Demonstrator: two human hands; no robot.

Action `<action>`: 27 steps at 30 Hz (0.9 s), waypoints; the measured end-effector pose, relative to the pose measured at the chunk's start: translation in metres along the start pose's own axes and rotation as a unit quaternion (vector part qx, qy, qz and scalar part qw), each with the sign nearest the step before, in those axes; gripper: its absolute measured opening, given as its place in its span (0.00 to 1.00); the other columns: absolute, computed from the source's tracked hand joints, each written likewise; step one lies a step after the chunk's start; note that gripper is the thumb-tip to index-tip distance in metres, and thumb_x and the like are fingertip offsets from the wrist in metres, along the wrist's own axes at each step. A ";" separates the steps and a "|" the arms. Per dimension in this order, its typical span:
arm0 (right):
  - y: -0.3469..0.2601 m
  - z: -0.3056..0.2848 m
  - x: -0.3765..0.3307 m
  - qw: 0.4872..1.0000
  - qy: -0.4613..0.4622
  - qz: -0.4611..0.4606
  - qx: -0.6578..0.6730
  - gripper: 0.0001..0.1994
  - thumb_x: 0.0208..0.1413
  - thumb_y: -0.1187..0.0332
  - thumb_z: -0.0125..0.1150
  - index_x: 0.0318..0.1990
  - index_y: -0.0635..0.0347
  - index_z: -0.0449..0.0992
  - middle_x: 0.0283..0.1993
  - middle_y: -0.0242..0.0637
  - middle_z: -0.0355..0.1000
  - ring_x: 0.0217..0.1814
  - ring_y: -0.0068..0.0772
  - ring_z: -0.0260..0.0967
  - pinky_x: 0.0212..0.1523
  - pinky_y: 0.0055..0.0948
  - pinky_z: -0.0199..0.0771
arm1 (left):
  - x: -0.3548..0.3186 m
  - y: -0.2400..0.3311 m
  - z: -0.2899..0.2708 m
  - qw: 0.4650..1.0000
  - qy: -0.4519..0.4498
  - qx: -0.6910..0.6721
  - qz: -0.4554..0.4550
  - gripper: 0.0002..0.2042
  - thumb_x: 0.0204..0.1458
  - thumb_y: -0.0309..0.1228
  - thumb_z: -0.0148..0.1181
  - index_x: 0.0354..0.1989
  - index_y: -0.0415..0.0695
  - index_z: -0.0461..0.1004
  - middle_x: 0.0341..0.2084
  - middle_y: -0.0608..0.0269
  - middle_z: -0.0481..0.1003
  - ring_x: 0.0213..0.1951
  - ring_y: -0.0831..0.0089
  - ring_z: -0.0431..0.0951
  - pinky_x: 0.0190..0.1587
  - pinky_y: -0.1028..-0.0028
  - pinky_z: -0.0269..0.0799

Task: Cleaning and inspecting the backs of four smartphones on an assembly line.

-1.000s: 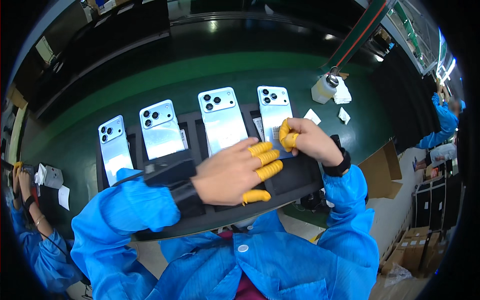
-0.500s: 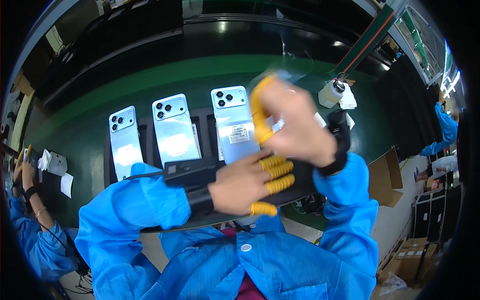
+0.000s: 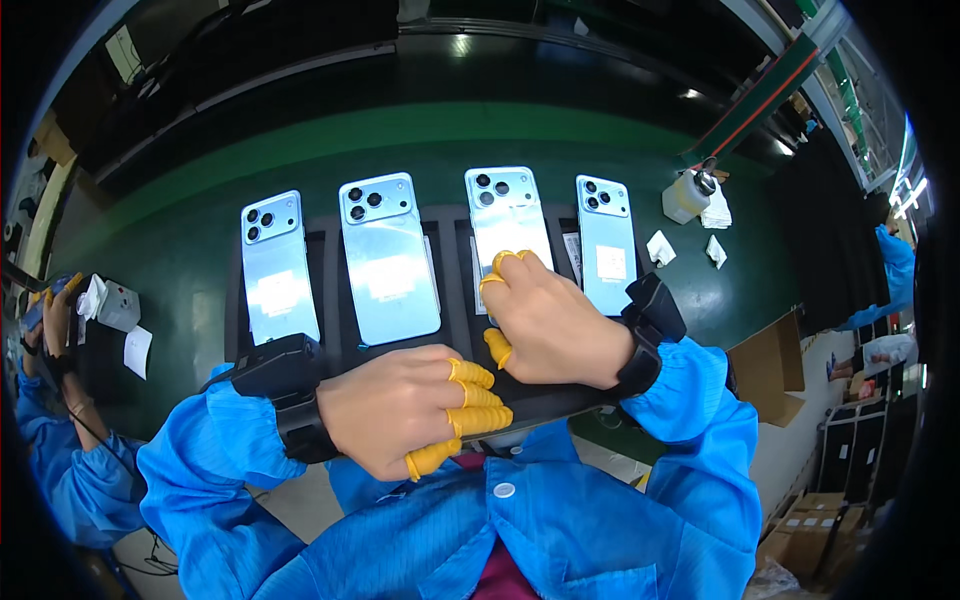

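Note:
Several light blue smartphones lie in a row, camera side up, on a black compartmented tray (image 3: 455,240). They include a far-left phone (image 3: 262,260), a second phone (image 3: 385,240), a third phone (image 3: 508,230) and a right-hand phone (image 3: 607,235). My right hand (image 3: 550,325), with yellow finger cots, is over the lower half of the third phone. Its fingers are curled and closed; what they grip, if anything, is hidden beneath them. My left hand (image 3: 410,410), also in yellow cots, is by the tray's front edge, fingers stretched out and holding nothing.
A white bottle (image 3: 687,196) with a dark top stands at the right, beside white wipes (image 3: 716,208) and two crumpled scraps. An open cardboard box (image 3: 770,365) stands beyond the table's right edge. At far left, a co-worker's hands (image 3: 55,310) hold a phone near a white container (image 3: 118,305).
My right hand, blurred in motion before, has come down onto the third phone and covers its printed label. My left hand has drawn back toward me and left. The right-hand phone now shows.

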State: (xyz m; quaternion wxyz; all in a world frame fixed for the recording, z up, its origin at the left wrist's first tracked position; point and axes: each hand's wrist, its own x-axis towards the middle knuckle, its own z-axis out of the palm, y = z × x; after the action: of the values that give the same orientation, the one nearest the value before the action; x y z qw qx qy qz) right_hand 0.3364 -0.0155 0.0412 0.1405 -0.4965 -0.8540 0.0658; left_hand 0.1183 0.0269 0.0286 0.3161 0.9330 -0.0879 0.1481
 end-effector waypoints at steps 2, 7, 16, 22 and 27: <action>0.003 0.003 0.003 1.000 0.006 -0.006 -0.006 0.12 0.36 0.77 0.59 0.31 0.73 0.71 0.36 0.56 0.65 0.42 0.55 0.64 0.41 0.39 0.70 | 0.004 -0.002 -0.001 0.999 0.030 -0.009 -0.019 0.18 0.48 0.32 0.61 0.48 0.40 0.76 0.43 0.53 0.76 0.47 0.58 0.76 0.50 0.64 0.70; 0.029 -0.018 0.016 0.972 -0.040 0.142 0.184 0.07 0.39 0.75 0.60 0.27 0.66 0.72 0.30 0.46 0.67 0.30 0.45 0.68 0.30 0.33 0.68 | 0.017 -0.017 0.003 0.990 0.105 0.090 0.003 0.21 0.49 0.39 0.61 0.47 0.36 0.74 0.39 0.53 0.76 0.44 0.60 0.74 0.48 0.66 0.68; 0.008 0.002 -0.003 0.999 0.019 -0.023 0.041 0.13 0.36 0.74 0.65 0.30 0.67 0.69 0.35 0.49 0.63 0.39 0.52 0.63 0.40 0.39 0.68 | 0.016 -0.025 0.008 0.993 0.020 0.089 0.081 0.16 0.48 0.35 0.63 0.43 0.41 0.79 0.33 0.57 0.79 0.38 0.65 0.77 0.44 0.68 0.70; 0.031 -0.021 0.013 0.953 -0.063 0.168 0.243 0.06 0.41 0.77 0.60 0.28 0.68 0.71 0.30 0.45 0.67 0.30 0.37 0.67 0.31 0.33 0.68 | 0.019 -0.032 0.008 0.987 0.115 0.106 0.035 0.18 0.50 0.38 0.61 0.46 0.40 0.77 0.35 0.55 0.77 0.41 0.64 0.77 0.47 0.69 0.68; 0.034 -0.016 0.007 0.959 -0.038 0.144 0.240 0.05 0.44 0.76 0.59 0.30 0.66 0.72 0.31 0.43 0.70 0.33 0.33 0.69 0.32 0.26 0.68 | 0.025 -0.030 0.012 0.972 -0.024 0.222 -0.071 0.25 0.52 0.46 0.59 0.54 0.43 0.73 0.45 0.51 0.76 0.51 0.59 0.74 0.64 0.60 0.58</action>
State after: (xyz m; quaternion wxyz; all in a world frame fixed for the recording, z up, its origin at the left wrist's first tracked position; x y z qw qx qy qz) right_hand 0.3659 0.0071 0.0492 0.2121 -0.5633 -0.7371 0.3071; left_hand 0.1523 0.0413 0.0114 0.1081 0.9870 0.0059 0.1189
